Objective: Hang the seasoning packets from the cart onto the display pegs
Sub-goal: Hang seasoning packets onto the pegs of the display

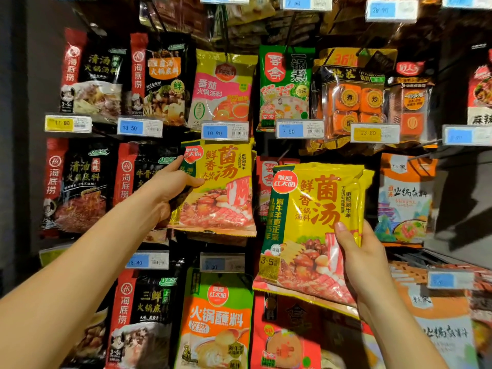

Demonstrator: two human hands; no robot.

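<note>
1. My left hand (170,187) grips the racked mushroom-soup packet (226,187) by its 9 o'clock edge.
2. Right hand (364,262) pinches a matching packet (314,214), just beside at 4 o'clock, unhung.
3. Mid-hang, I reckon; next, thread its top onto the hidden peg.

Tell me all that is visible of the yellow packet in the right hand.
The yellow packet is a glossy plastic pouch with red characters, a round red logo, a dark green strip at its left and pictured mushrooms and meat. It is upright before the display, right of a twin packet that the left hand holds. The right hand grips its right edge, thumb on the front.
</note>
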